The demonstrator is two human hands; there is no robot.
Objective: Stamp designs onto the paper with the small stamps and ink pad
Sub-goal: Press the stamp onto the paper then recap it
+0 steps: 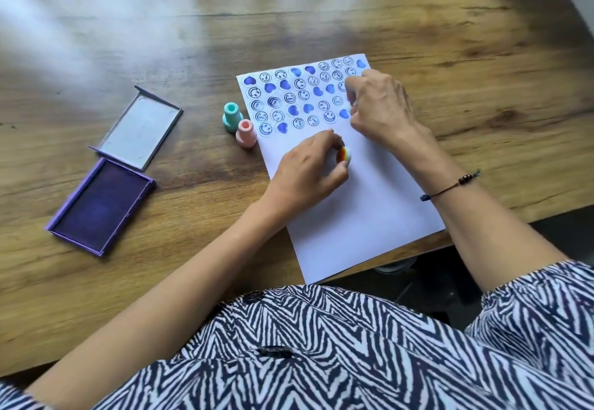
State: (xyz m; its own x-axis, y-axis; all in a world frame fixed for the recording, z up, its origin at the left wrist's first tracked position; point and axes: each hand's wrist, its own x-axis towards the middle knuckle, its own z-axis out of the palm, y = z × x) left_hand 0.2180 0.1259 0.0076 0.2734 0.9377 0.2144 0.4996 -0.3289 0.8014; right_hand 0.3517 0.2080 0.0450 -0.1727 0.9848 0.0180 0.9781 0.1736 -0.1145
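Head view: left hand (pixel 308 168) pinches a rainbow-topped stamp (pixel 344 155) over the paper (pixel 369 210) mid-sheet. Right hand (pixel 379 110), fingers curled, presses the paper's right edge; its grip cannot be told.

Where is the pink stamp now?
The pink stamp stands on the table, beside the paper's left edge, just in front of the green stamp.

wooden table (pixel 353 17), grain running sideways, pale glare streaks across far left part. zebra-striped black-and-white garment (pixel 321 345) fills lower edge. dark cord bracelet (pixel 450 189) with beads around wrist. dark floor (pixel 450 281) beneath table's near edge.
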